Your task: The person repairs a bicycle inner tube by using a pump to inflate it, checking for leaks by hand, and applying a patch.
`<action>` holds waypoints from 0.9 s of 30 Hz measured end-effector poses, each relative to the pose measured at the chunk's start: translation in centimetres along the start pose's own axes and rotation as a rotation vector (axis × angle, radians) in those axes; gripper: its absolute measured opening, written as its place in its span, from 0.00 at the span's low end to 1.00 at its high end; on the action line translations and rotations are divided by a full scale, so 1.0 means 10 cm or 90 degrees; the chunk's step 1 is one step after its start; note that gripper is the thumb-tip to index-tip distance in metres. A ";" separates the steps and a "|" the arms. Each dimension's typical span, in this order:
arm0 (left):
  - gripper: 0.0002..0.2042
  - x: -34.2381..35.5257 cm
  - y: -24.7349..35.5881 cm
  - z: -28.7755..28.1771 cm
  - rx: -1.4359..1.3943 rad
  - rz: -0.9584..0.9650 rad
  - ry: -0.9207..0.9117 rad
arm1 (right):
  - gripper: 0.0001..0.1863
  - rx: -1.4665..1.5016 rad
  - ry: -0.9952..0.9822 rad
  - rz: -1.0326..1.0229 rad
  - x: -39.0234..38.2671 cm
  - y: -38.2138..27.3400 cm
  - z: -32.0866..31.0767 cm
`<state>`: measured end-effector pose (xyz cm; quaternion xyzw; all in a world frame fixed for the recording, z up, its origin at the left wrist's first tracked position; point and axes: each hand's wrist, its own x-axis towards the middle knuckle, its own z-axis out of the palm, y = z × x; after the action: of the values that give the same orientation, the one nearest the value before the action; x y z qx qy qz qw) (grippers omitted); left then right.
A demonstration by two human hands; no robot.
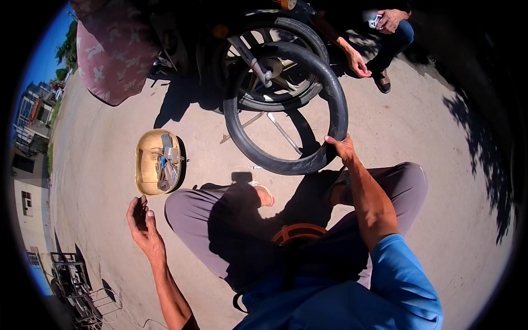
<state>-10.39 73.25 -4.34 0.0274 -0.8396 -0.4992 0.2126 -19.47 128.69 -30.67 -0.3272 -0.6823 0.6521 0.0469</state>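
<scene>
Right hand (342, 149) grasps tube (339, 104) at near right, left hand (146, 226) empty beside tray (147, 165), fingers loosely parted; second grip at far left should steady tube.

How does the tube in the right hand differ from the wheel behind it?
The tube is a plain ring with an open middle; the wheel has spokes and a hub. The right hand grips the tube, while the wheel sits at the fork. In this view, the tube looks bigger than the wheel. Both are round.
</scene>
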 end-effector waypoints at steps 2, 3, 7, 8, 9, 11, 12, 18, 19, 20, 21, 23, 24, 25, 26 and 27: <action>0.25 0.30 0.56 0.87 -0.047 0.002 -0.207 | 0.46 0.045 -0.006 -0.019 -0.17 0.22 0.04; 0.26 0.35 0.75 1.31 -0.041 0.009 -0.316 | 0.45 0.050 -0.003 -0.033 -0.18 0.32 0.04; 0.46 0.23 0.74 2.71 0.135 -0.011 -0.720 | 0.40 0.082 0.009 -0.046 -0.57 -0.08 0.25; 0.51 0.10 0.60 2.99 0.074 -0.136 -0.769 | 0.41 0.107 0.021 -0.052 -0.61 -0.23 0.22; 0.53 -0.06 0.34 3.22 0.081 -0.120 -0.799 | 0.41 0.132 0.030 -0.057 -0.67 -0.42 0.19; 0.57 -0.38 -0.18 3.62 0.146 0.047 -0.832 | 0.42 0.140 0.043 -0.066 -0.78 -0.86 0.10; 0.56 -0.51 -0.01 3.74 0.153 0.095 -0.840 | 0.46 0.104 0.061 -0.079 -0.76 -0.95 0.01; 0.39 -0.47 0.34 4.12 -0.093 0.102 -0.859 | 0.56 0.156 -0.001 -0.166 -0.69 -1.49 -0.39; 0.39 -0.41 0.44 4.12 -0.089 0.101 -0.874 | 0.57 0.170 -0.017 -0.196 -0.71 -1.55 -0.42; 0.36 -0.33 0.65 4.09 -0.221 -0.091 -0.933 | 0.57 0.241 -0.084 -0.167 -0.79 -1.67 -0.49; 0.34 -0.24 0.93 4.03 -0.350 -0.283 -0.972 | 0.57 0.249 -0.074 -0.170 -0.77 -1.66 -0.51; 0.29 -0.10 1.26 3.91 -0.388 -0.352 -0.966 | 0.55 0.406 -0.217 -0.201 -0.76 -1.66 -0.44; 0.29 -0.04 1.25 3.94 -0.397 -0.324 -1.000 | 0.54 0.450 -0.277 -0.185 -0.86 -1.77 -0.44; 0.30 0.03 1.25 3.99 -0.405 -0.296 -1.034 | 0.54 0.456 -0.279 -0.186 -0.83 -1.75 -0.40; 0.30 0.08 1.23 4.05 -0.416 -0.273 -1.070 | 0.53 0.430 -0.257 -0.219 -0.81 -1.72 -0.38; 0.31 0.11 1.21 4.10 -0.428 -0.249 -1.105 | 0.53 0.404 -0.236 -0.252 -0.79 -1.70 -0.36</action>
<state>-25.16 112.87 -10.55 -0.2754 -0.4977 -0.5875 -0.5756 -18.04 128.84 -11.64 -0.0362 -0.4940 0.8563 0.1460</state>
